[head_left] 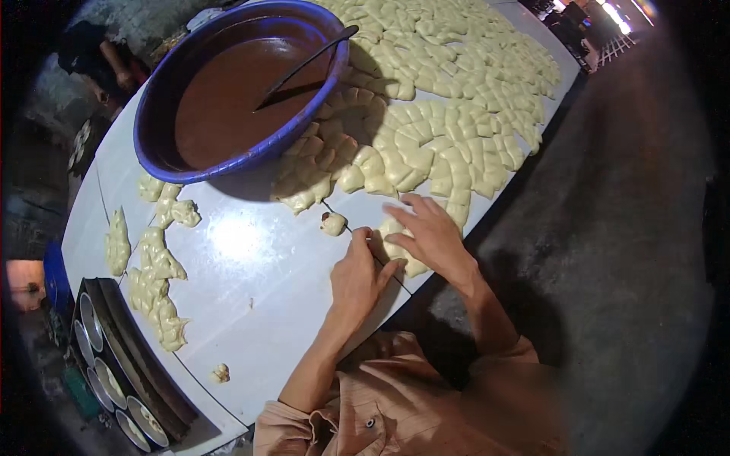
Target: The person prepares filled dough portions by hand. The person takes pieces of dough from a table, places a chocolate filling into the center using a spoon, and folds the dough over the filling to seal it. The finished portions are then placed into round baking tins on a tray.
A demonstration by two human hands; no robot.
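At the table's near right edge, both hands are over a pale piece of dough (415, 266). My left hand (354, 280) rests beside its left side, thumb stretched toward it and apart from the fingers. My right hand (435, 237) reaches over it from the right, fingers spread, the fingertips partly over the dough. Whether either hand presses on it, I cannot tell. A small dough lump with a reddish-brown filling (332, 223) sits just beyond my left fingertips. Many pale, cut dough pieces (456, 144) lie joined in a sheet beyond my hands.
A large blue basin (258, 156) of brown liquid stands at the far left, with a dark ladle (304, 68) in it. More dough (156, 277) and a small scrap (220, 373) lie on the white table (258, 304). Several round tins (110, 380) sit lower left; another person (103, 61) is behind.
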